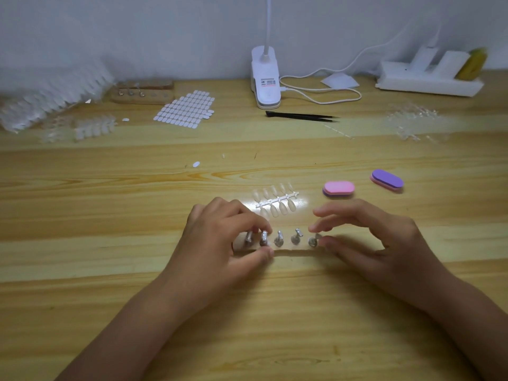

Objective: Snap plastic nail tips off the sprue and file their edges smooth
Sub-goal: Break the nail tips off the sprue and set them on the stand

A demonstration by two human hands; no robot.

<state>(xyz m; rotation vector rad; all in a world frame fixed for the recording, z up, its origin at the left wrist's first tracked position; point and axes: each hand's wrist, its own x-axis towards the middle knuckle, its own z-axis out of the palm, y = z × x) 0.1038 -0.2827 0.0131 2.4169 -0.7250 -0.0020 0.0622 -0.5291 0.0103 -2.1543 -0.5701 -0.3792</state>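
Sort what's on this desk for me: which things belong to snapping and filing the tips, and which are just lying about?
For the job: nail-tip sprue, pink file block, purple file block, peg stand gripped by left hand, touched by right hand.

Lying about: tweezers, clip lamp, sticker sheet, power strip, second peg stand, spare sprue pile.

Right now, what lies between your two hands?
In the head view, the wooden peg holder spans the gap between left hand and right hand, two metal pegs standing free.
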